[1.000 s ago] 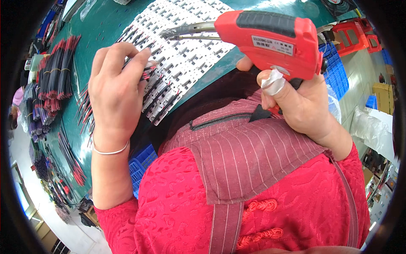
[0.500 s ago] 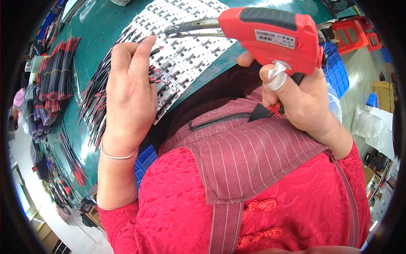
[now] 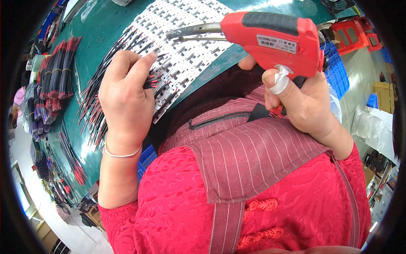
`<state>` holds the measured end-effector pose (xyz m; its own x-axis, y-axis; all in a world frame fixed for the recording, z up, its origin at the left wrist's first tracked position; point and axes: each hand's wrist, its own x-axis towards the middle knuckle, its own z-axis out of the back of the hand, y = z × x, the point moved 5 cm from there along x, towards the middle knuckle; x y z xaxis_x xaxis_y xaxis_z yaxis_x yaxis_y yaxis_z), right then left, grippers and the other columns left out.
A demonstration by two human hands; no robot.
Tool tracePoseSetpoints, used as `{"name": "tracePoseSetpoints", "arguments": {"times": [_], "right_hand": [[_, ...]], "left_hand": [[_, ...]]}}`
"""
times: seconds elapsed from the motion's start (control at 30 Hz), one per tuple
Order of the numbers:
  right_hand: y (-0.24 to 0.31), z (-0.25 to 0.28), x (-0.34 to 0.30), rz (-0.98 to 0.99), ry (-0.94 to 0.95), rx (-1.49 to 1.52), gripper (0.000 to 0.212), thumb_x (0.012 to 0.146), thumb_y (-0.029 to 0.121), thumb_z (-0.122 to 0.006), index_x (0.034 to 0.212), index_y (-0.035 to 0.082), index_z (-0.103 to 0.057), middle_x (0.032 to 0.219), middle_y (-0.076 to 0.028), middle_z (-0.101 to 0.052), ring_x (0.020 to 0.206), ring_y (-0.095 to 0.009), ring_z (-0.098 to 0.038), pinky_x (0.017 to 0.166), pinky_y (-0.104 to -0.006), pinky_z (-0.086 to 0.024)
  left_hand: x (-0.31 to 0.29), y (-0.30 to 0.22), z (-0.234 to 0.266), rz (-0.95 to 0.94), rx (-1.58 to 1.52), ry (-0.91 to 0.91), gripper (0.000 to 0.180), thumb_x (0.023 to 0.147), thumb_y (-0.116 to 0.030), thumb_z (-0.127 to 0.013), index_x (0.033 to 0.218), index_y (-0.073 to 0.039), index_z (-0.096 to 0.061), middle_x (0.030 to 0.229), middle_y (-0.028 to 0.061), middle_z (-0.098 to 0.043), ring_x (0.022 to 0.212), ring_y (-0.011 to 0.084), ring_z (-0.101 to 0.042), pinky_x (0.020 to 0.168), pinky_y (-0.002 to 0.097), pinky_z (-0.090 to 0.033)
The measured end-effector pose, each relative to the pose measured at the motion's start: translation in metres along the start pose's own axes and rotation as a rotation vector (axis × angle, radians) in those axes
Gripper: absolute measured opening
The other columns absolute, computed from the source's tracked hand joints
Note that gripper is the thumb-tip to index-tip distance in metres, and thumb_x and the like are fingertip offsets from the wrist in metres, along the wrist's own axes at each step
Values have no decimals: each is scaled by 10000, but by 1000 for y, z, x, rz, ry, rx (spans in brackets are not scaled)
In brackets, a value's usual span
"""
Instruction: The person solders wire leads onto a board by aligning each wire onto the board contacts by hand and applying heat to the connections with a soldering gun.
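My right hand (image 3: 302,99) grips a red and black soldering gun (image 3: 270,42), its thumb wrapped in white tape. The gun's metal tip (image 3: 190,31) points left over a white panel of small slotted parts (image 3: 198,55). On the panel's left side my left hand (image 3: 127,93) is closed, fingers curled and thumb near the forefinger. Short black wires with red ends (image 3: 152,81) poke out beside its palm, apparently held in it; the fingertips are mostly hidden. Many more black and red wires (image 3: 95,91) lie fanned under and left of this hand, some resting across the panel.
Tied bundles of black and red wires (image 3: 61,70) lie at the left of the green table (image 3: 91,31). A smaller loose bunch (image 3: 71,156) is nearer. Blue crates (image 3: 336,63) and a red plastic case (image 3: 349,36) stand at the right.
My left hand has drawn down and slightly left, its fingers curling more. The soldering gun has shifted a little right and down, with its tip still above the panel.
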<state>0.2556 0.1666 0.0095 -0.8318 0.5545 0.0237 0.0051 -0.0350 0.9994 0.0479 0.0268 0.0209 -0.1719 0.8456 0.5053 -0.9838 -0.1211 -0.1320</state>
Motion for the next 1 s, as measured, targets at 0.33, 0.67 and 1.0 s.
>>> {"name": "tracePoseSetpoints", "arguments": {"times": [0.33, 0.67, 1.0], "right_hand": [[3, 0, -1, 67, 34, -4, 149, 1008, 121, -568, 1041, -21, -599, 1186, -188, -662, 626, -85, -548, 589, -269, -512], [1, 0, -4, 42, 8, 53, 259, 963, 111, -663, 1186, -15, -627, 1031, -82, -735, 741, -76, -624, 612, -222, -487], [0, -1, -5, 94, 43, 8, 195, 1008, 122, -568, 1125, -28, -610, 1173, -147, -685, 641, -87, -570, 589, -260, -507]], "left_hand": [[-4, 1, -2, -33, 46, 10, 454, 670, 156, -629, 1050, -71, -734, 845, 91, -613, 735, 233, -627, 667, 334, -511], [-5, -2, -5, -33, 61, 50, 444, 626, 85, -639, 1025, -81, -739, 824, 61, -598, 702, 243, -618, 617, 352, -510], [-3, -3, -7, -33, 105, 66, 424, 635, 60, -666, 1028, -87, -732, 830, 62, -595, 713, 249, -624, 621, 365, -513]]}}
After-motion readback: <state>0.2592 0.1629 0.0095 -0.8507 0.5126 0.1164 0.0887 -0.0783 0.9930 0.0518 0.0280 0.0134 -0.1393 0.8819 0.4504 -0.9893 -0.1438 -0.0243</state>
